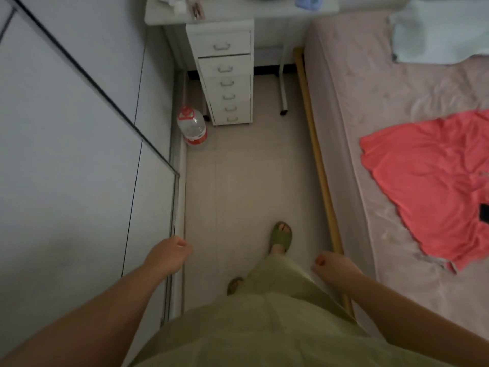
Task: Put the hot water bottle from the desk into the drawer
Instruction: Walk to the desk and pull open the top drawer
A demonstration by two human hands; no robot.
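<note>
A white desk (238,15) stands at the far end of the narrow floor strip. Only its front edge shows, with crumpled papers and a light blue object (309,2) cut off by the frame's top; I cannot tell whether this is the hot water bottle. Under the desk stands a tall white drawer unit (225,72) with several handled drawers, all pushed in. My left hand (169,258) and my right hand (334,268) hang low at my sides, far from the desk, fingers loosely curled and holding nothing.
A large clear water jug with a red cap (191,127) stands on the floor left of the drawer unit. A white wardrobe (79,154) lines the left side. A bed (383,128) with a coral garment (428,181) fills the right.
</note>
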